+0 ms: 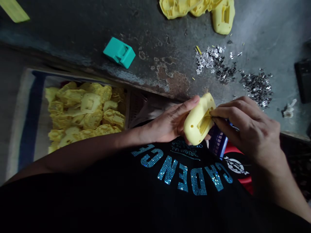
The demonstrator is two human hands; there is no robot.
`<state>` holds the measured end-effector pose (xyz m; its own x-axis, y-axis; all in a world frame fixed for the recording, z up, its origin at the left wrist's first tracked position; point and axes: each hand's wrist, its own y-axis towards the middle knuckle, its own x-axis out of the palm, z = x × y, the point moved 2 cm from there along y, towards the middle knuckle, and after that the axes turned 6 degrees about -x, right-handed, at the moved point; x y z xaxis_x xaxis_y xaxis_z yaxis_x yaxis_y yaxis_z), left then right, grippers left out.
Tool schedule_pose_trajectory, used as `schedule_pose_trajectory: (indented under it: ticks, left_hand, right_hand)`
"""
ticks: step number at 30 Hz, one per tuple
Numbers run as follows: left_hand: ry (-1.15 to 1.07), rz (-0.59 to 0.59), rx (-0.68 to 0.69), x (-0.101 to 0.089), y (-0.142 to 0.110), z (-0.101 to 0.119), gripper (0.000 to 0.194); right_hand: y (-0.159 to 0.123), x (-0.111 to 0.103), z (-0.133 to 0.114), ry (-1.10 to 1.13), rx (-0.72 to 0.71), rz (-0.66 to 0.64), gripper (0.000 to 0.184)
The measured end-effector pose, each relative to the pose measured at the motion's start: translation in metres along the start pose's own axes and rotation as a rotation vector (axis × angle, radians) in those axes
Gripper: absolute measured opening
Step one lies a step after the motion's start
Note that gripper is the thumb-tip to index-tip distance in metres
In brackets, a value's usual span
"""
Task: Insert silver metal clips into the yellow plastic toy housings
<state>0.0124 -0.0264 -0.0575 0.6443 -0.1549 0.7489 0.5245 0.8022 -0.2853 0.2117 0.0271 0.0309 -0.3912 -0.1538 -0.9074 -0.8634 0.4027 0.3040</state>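
Note:
My left hand (173, 123) is wrapped round a rounded yellow plastic shell (190, 129), held tilted just off the table's front edge. Its thumb lies along the shell's upper side. A long rectangular recess and small round holes show in the shell's face. My right hand (250, 124) is closed in a pinch, fingertips at the recess; whatever they hold is hidden. Beyond the hands, small shiny metal pieces (259, 87) lie heaped on the table, with another scatter of metal pieces (211, 60) to the left.
More yellow shells (223, 19) lie at the table's (80, 29) far side. A teal plastic block (119, 51) sits near the front edge. Below left, a container holds many yellow shells (89, 103). A blue basket (217, 140) is partly hidden beneath my right hand. A dark object (303, 81) stands far right.

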Motion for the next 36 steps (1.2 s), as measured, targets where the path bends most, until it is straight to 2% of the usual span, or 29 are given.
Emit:
schedule_pose_trajectory:
  ticks: [4, 8, 12, 15, 18, 21, 24, 28, 32, 36]
  left_hand:
    - [-0.027, -0.037, -0.101, -0.001, -0.001, -0.003, 0.073]
    - [-0.036, -0.03, -0.105, -0.002, -0.001, -0.004, 0.074]
    - [-0.077, -0.05, -0.099, -0.001, -0.001, -0.004, 0.072]
    - [-0.094, -0.046, -0.07, 0.001, -0.001, -0.004, 0.073]
    - [-0.054, 0.023, -0.016, 0.002, -0.003, -0.005, 0.073]
    - [0.037, 0.096, 0.068, 0.002, -0.006, -0.006, 0.073]
    - [0.128, 0.109, 0.101, 0.003, -0.011, -0.004, 0.07]
    - [0.259, 0.122, 0.116, 0.003, -0.022, 0.002, 0.065]
    - [0.411, 0.134, 0.042, -0.002, -0.03, 0.005, 0.062]
    - [0.515, 0.173, 0.041, -0.008, -0.027, 0.007, 0.051]
  right_hand:
    - [0.001, 0.001, -0.004, -0.009, 0.018, 0.006, 0.021]
    - [-0.003, 0.002, -0.01, -0.028, 0.036, 0.048, 0.027]
    - [-0.012, 0.003, -0.016, -0.013, 0.051, 0.15, 0.041]
    - [-0.017, 0.007, -0.011, 0.003, 0.104, 0.226, 0.038]
    - [-0.021, 0.015, 0.005, 0.135, 0.254, 0.248, 0.032]
    - [-0.022, 0.025, 0.021, 0.396, 0.358, 0.166, 0.05]
    - [-0.021, 0.032, 0.025, 0.462, 0.378, 0.142, 0.054]
    - [-0.022, 0.041, 0.017, 0.384, 0.38, 0.267, 0.051]
    - [-0.029, 0.053, 0.01, 0.282, 0.37, 0.443, 0.05]
    - [-0.039, 0.061, 0.003, 0.184, 0.389, 0.537, 0.052]
